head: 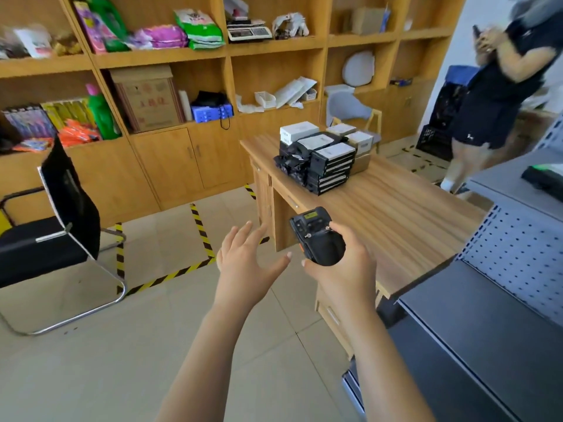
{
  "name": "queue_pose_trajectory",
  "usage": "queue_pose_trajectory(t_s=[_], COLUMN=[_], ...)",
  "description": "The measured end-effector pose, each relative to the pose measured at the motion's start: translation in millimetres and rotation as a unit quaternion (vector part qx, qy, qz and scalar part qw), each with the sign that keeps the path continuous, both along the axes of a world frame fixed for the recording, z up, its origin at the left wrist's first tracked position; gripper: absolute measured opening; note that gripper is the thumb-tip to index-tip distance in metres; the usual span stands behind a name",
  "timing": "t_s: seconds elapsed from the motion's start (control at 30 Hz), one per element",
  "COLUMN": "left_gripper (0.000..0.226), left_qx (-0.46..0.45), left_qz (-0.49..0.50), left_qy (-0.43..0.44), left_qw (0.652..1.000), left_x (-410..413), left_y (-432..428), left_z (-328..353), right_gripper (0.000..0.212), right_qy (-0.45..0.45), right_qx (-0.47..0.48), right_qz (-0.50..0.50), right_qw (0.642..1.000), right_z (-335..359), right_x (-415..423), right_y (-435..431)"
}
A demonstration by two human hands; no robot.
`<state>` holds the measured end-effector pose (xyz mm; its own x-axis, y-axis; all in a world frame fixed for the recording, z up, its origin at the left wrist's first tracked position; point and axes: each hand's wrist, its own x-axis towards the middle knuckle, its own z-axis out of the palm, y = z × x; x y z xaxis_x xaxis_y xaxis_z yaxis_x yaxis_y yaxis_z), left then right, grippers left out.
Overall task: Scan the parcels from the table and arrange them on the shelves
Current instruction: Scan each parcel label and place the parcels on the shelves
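My right hand [347, 266] grips a black handheld scanner [315, 236] with a small lit screen, held over the near corner of the wooden table [402, 220]. My left hand [246, 254] hovers beside it, fingers spread and holding nothing. A pile of parcels [326, 156], black-wrapped and white-labelled boxes plus a few brown ones, stands at the far end of the table, well beyond both hands. Grey metal shelves [499, 303] with a perforated back panel stand at the right.
A black office chair [58, 236] stands on the left. Wooden wall shelving [213, 56] full of goods lines the back. Another person [499, 95] stands at the far right by black crates. Yellow-black tape marks the tiled floor.
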<state>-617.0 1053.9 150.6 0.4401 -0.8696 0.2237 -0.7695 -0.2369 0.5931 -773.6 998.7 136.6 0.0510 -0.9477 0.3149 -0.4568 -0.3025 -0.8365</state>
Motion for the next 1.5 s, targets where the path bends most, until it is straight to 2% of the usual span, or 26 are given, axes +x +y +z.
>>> queue_pose_trajectory(t_s=[0.37, 0.63, 0.77, 0.9, 1.2, 1.5], left_gripper=[0.074, 0.074, 0.075, 0.077, 0.076, 0.075], left_qx=[-0.024, -0.047, -0.041, -0.038, -0.034, 0.002], left_qz=[-0.052, -0.095, -0.133, -0.182, -0.323, -0.409], left_qy=[-0.007, 0.011, 0.036, 0.023, -0.003, -0.021], left_qw=[0.998, 0.994, 0.990, 0.982, 0.946, 0.912], left_x=[70, 89, 89, 88, 102, 109], left_y=[-216, -387, -445, -505, -652, -723], left_z=[2, 13, 5, -4, -11, -32], right_gripper=[0.078, 0.078, 0.079, 0.079, 0.076, 0.075], right_qy=[-0.003, 0.008, 0.006, 0.005, 0.018, 0.019], right_qx=[-0.043, -0.028, -0.002, 0.013, -0.009, 0.027], right_qz=[-0.055, -0.090, -0.128, -0.169, -0.297, -0.389], right_qw=[0.998, 0.995, 0.992, 0.985, 0.955, 0.921], right_z=[2, 19, 14, 8, 6, -10], right_x=[66, 78, 74, 74, 95, 117], right_y=[-199, -349, -394, -435, -528, -568])
